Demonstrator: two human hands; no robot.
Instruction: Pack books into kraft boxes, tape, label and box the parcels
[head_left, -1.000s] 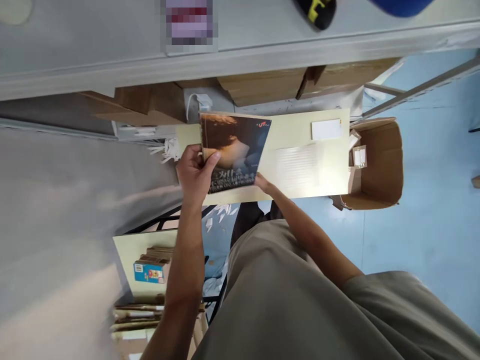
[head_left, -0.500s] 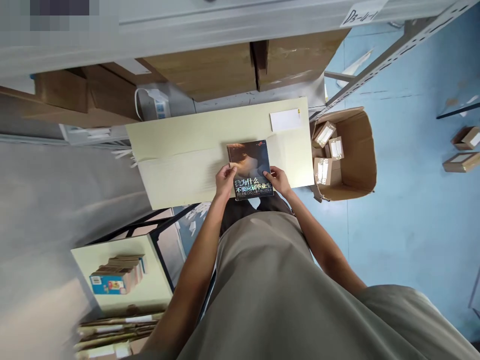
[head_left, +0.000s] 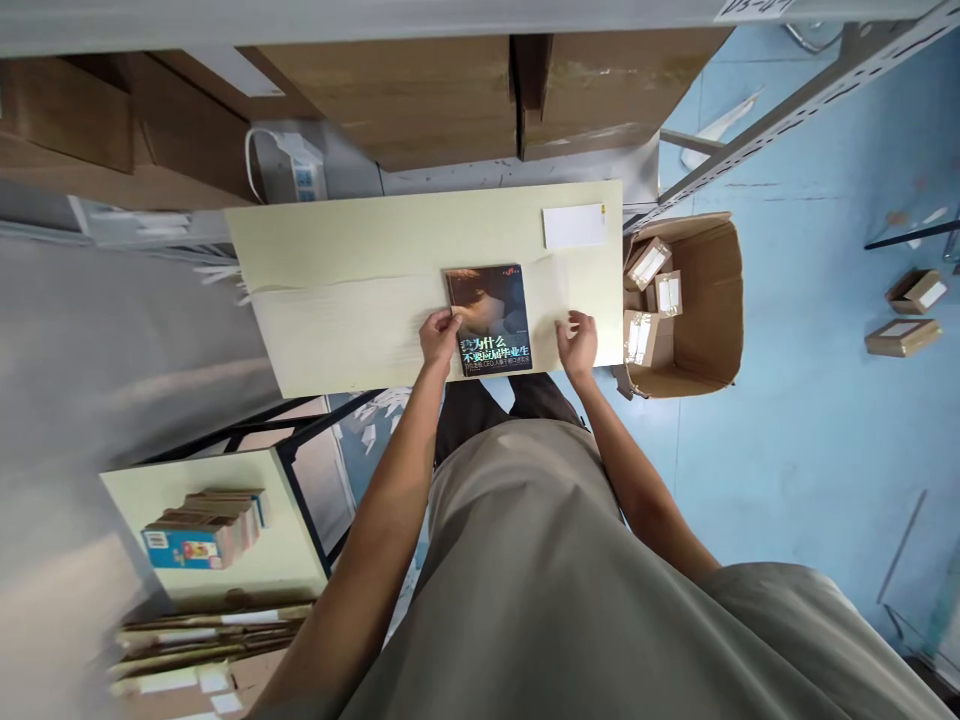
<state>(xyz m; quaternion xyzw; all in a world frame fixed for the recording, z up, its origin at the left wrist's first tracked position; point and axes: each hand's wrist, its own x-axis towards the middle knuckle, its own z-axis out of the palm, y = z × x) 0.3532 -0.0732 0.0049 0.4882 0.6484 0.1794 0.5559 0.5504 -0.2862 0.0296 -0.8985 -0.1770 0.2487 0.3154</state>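
From afar I see both arms (head_left: 384, 495) stretched forward — the left hand (head_left: 440, 338) pinching the book (head_left: 491, 320) by its nearest edge, the right hand (head_left: 577, 346) loosely curled, half open, beyond the opposite edge. The book lies between them.

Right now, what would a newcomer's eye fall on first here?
Likely the dark book at the near edge of the pale table, with the left hand on its left edge and the right hand apart from it, to its right. Next, the open carton beyond the table's right end, with small boxes inside.
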